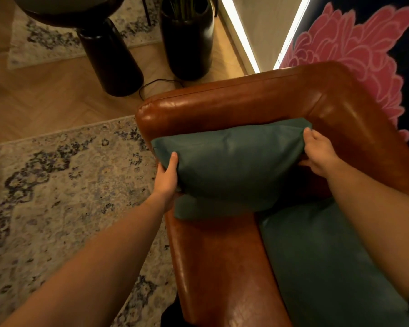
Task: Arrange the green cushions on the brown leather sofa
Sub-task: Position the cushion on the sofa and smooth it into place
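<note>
**A:** What are the hands doing?

**B:** Both bare hands grasp one plump green fabric cushion [229, 161]. The left hand [167, 177] clasps its left edge, thumb lying on the front face and the other fingers tucked behind, out of sight. The right hand [318, 152] grips the cushion's right corner, fingers curled over the bunched fabric.

**A:** Where is that cushion?

**B:** It sits in the corner of a brown leather sofa [222, 260], leaning against the padded armrest on its far side, with the sofa's backrest at its right end. Its top edge runs just below the armrest's rounded top.

**A:** Is there anything under it?

**B:** A second green cushion [198, 208] peeks out beneath its near edge, mostly covered. To the right and nearer, a large green seat cushion [328, 267] fills the sofa seat, partly crossed by the right forearm.

**A:** And around the sofa?

**B:** To the left, a pale patterned rug with dark floral marks [57, 185] lies on a light herringbone wood floor [45, 90]. Farther off stands a dark round pedestal table [104, 50], and beside it a tall black vase [189, 43] with stems in it. A thin black cable [156, 84] loops on the floor near them. To the far right, a dark wall panel with a big pink flower [354, 48] rises behind the sofa, with bright light strips [239, 36] to its left.
</note>
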